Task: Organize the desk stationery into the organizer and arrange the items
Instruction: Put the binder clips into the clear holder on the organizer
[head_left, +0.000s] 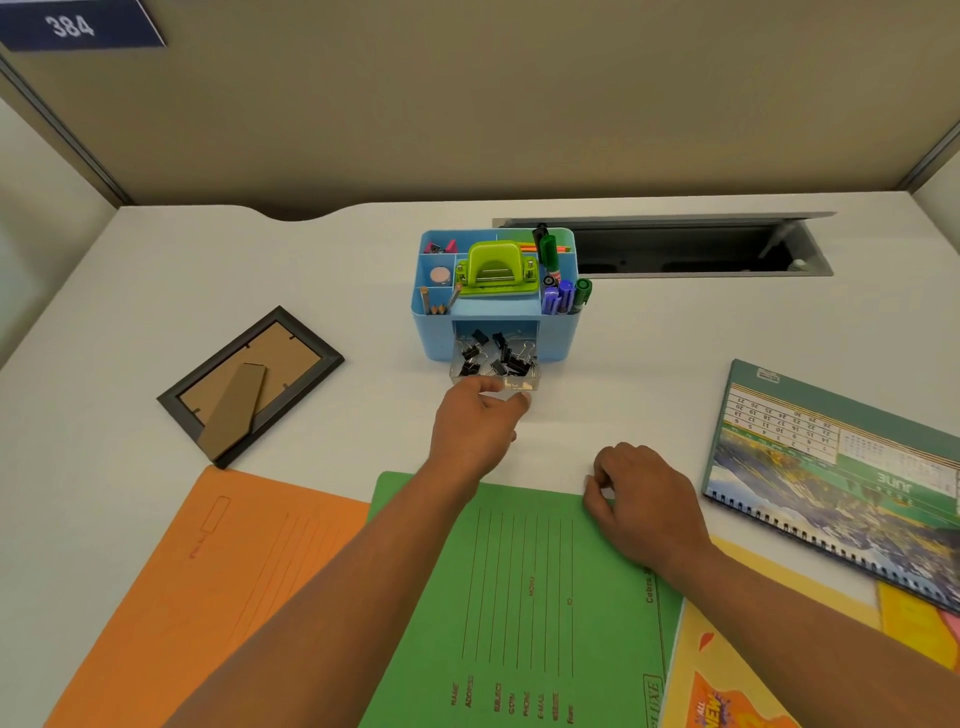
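Note:
A blue desk organizer (558, 332) stands at the middle of the white desk. Its top holds a green hole punch (496, 270), markers (563, 296), pencils (436, 304) and a round eraser (440, 275). A clear drawer (496, 364) full of black binder clips is pulled out at its front. My left hand (475, 421) grips the drawer's front edge with thumb and fingers. My right hand (644, 499) rests with curled fingers on the top edge of a green folder (519, 597) and holds nothing that I can see.
A black picture frame (249, 384) lies face down at the left. An orange folder (218, 571) lies at the front left, a spiral calendar (841, 467) at the right, a yellow folder (737, 649) at the front right. An open cable tray (675, 249) sits behind the organizer.

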